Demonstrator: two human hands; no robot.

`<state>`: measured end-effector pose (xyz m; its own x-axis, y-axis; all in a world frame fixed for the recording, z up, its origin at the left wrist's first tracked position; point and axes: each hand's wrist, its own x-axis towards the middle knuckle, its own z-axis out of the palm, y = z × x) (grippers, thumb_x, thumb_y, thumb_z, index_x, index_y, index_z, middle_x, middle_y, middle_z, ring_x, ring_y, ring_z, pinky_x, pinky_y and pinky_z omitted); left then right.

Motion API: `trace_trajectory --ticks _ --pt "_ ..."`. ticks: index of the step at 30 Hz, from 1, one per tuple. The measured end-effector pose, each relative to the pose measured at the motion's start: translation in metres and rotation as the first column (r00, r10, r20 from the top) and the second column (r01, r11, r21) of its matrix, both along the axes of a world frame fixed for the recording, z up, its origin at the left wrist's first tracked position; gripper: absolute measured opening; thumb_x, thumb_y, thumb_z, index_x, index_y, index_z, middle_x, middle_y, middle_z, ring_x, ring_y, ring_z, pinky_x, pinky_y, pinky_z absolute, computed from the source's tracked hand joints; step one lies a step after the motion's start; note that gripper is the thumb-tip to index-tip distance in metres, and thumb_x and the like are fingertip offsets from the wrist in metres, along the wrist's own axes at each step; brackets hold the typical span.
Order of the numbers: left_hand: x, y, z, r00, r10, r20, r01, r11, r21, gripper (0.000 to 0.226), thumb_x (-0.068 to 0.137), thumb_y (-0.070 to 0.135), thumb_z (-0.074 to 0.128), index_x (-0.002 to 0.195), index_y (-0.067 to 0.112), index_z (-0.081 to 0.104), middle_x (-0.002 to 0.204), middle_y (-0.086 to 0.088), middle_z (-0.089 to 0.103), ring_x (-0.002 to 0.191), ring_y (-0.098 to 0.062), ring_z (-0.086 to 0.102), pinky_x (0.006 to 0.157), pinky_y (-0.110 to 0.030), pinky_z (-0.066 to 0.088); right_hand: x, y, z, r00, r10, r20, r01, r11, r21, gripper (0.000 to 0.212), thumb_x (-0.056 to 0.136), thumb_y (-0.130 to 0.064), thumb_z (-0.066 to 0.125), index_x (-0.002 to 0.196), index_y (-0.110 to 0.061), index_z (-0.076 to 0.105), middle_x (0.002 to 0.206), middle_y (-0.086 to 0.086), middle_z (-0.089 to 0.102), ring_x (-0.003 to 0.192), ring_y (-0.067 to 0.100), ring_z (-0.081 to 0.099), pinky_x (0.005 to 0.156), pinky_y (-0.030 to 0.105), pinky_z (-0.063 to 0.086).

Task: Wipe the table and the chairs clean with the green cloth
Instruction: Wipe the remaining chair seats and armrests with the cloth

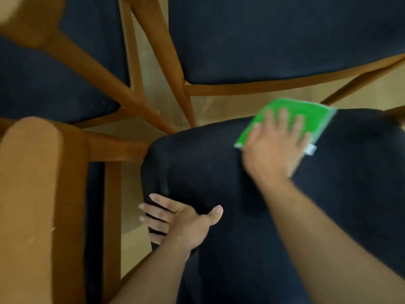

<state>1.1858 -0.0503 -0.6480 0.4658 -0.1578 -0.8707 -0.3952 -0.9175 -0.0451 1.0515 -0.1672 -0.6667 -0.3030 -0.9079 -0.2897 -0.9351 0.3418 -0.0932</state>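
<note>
A folded green cloth (306, 115) lies flat on the far part of a dark navy chair seat (219, 163) right below me. My right hand (276, 145) presses down on the cloth with its fingers spread and straight; the hand and cloth are motion-blurred. At the seat's left edge my left hand (179, 222) rests with its fingers reaching over the side and its thumb on top of the cushion. The table is not in view.
Two more wooden chairs with navy seats stand beyond, one at the upper left (54, 73) and one at the upper right (285, 40). A wooden chair part (32, 194) rises at the left. Pale floor (153, 69) shows between the legs.
</note>
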Motion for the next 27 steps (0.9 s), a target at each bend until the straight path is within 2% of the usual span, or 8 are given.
trace_trajectory --ticks 4,8,9,10,12,14,22,27 --pt "0.009 0.012 -0.023 0.999 -0.032 0.035 0.032 0.999 -0.001 0.108 0.088 0.053 0.056 0.149 0.010 -0.023 0.148 -0.017 -0.041 0.138 -0.037 -0.033 0.113 -0.053 -0.013 0.117 0.035 0.006 0.805 0.544 0.239 -0.566 0.824 0.030 0.059 0.100 -0.037 0.028 0.155 -0.024 0.009 0.163 0.003 0.004 0.147 0.035 -0.007 0.109 0.054 -0.019" --pt "0.015 0.016 -0.019 0.949 -0.103 0.297 0.095 0.995 0.042 0.084 0.083 0.074 0.042 0.146 0.019 0.039 0.154 -0.005 0.035 0.141 -0.014 0.031 0.110 -0.031 0.032 0.144 0.046 0.009 0.633 0.721 0.281 -0.751 0.660 -0.003 0.059 0.103 -0.039 0.029 0.155 -0.020 0.008 0.163 0.001 0.005 0.147 0.030 -0.011 0.108 0.050 -0.024" --pt "0.012 0.009 -0.008 0.919 -0.135 0.370 0.099 0.988 0.115 0.094 0.082 0.072 0.047 0.151 0.013 0.023 0.150 -0.004 0.042 0.142 -0.018 0.031 0.110 -0.035 0.035 0.132 0.041 0.007 0.620 0.732 0.284 -0.758 0.652 -0.027 0.055 0.104 -0.039 0.024 0.155 -0.022 0.010 0.163 -0.001 0.007 0.148 0.028 -0.008 0.112 0.048 -0.018" --pt "0.008 0.005 -0.009 0.952 -0.122 0.282 0.084 0.986 0.142 0.111 0.081 0.069 0.051 0.150 0.011 -0.014 0.161 -0.013 -0.004 0.148 -0.025 0.009 0.116 -0.043 0.022 0.115 0.036 0.005 0.621 0.729 0.288 -0.752 0.658 -0.044 0.053 0.104 -0.040 0.021 0.154 -0.025 0.012 0.163 -0.002 0.010 0.149 0.027 -0.004 0.115 0.047 -0.012" --pt "0.003 0.004 -0.018 0.997 -0.038 0.062 0.032 0.995 0.094 0.146 0.068 0.075 0.062 0.089 0.009 -0.066 0.120 -0.008 -0.064 0.138 -0.036 -0.032 0.114 -0.053 -0.004 0.072 0.021 0.003 0.697 0.664 0.271 -0.681 0.731 -0.040 0.053 0.103 -0.043 0.020 0.153 -0.028 0.017 0.161 -0.001 0.016 0.149 0.027 0.005 0.116 0.047 -0.003" --pt "0.006 0.001 -0.006 1.000 -0.013 -0.004 0.013 0.997 0.081 0.154 0.054 0.080 0.070 0.074 0.014 -0.068 0.127 -0.009 -0.058 0.134 -0.034 -0.039 0.113 -0.053 -0.008 0.023 0.006 0.001 0.799 0.571 0.190 -0.580 0.814 -0.007 0.053 0.101 -0.046 0.018 0.152 -0.030 0.020 0.160 0.000 0.021 0.148 0.028 0.010 0.117 0.047 0.002" --pt "0.000 -0.001 0.004 1.000 -0.026 -0.002 0.026 1.000 0.013 0.155 0.059 0.074 0.072 0.126 0.008 -0.051 0.140 -0.014 -0.052 0.135 -0.032 -0.039 0.115 -0.054 -0.007 -0.149 -0.030 0.004 0.966 0.247 -0.074 -0.246 0.969 0.014 0.057 0.096 -0.044 0.014 0.145 -0.024 0.034 0.150 0.009 0.037 0.138 0.033 0.029 0.110 0.056 0.027" --pt "-0.001 0.002 0.003 1.000 0.011 0.015 -0.010 0.998 -0.054 0.157 0.056 0.072 0.076 0.129 0.014 -0.049 0.142 -0.009 -0.050 0.136 -0.029 -0.039 0.115 -0.053 -0.009 -0.119 -0.009 0.003 0.999 -0.046 -0.015 0.047 0.998 0.034 0.055 0.100 -0.045 0.019 0.154 -0.034 0.013 0.163 0.003 0.007 0.147 0.037 0.003 0.115 0.060 0.003"
